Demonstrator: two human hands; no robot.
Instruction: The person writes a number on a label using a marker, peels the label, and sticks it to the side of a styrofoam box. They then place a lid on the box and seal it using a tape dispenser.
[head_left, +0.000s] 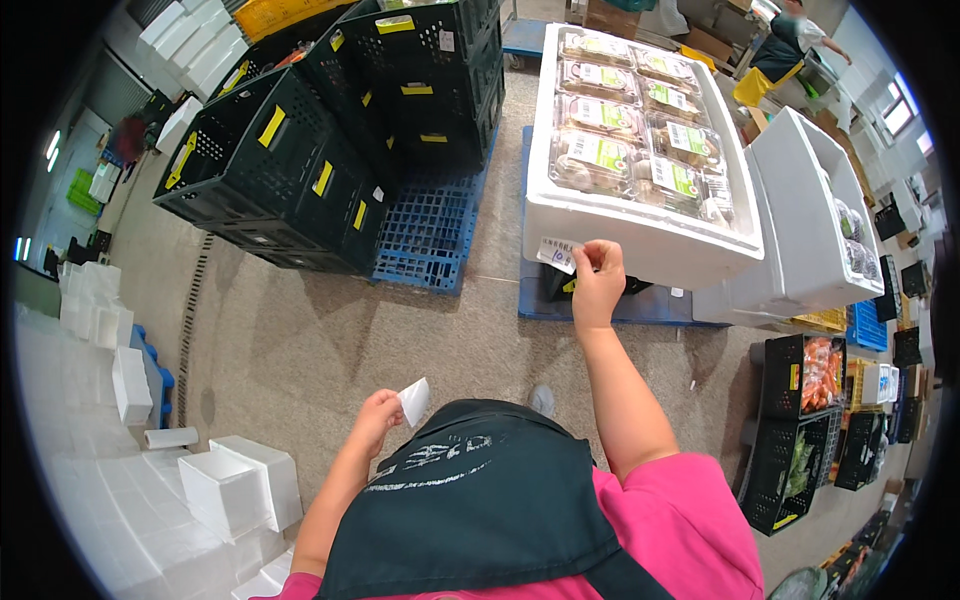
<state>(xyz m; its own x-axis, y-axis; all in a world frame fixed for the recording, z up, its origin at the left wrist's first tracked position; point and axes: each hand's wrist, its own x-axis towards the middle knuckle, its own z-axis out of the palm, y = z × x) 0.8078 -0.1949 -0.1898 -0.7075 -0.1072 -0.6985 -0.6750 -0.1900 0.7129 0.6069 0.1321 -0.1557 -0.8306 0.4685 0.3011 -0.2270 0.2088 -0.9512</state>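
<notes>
My right hand (600, 281) pinches the right edge of a white paper label (557, 253) with print and handwriting, which lies against the near side of a white foam box (637, 241). Whether the label is fully stuck down, I cannot tell. In the box, clear plastic packs (598, 152) of produce stand in two columns, each with a green and white label. Low at the left, my left hand (379, 417) holds a small white paper piece (415, 401) between thumb and fingers, just beside my dark apron.
Stacked black crates (259, 165) with yellow handles stand at the left on a blue pallet (431, 225). More foam boxes (806, 217) are at the right, above crates of carrots (821, 375). Empty foam boxes (240, 487) lie lower left. A person (784, 45) works at the top right.
</notes>
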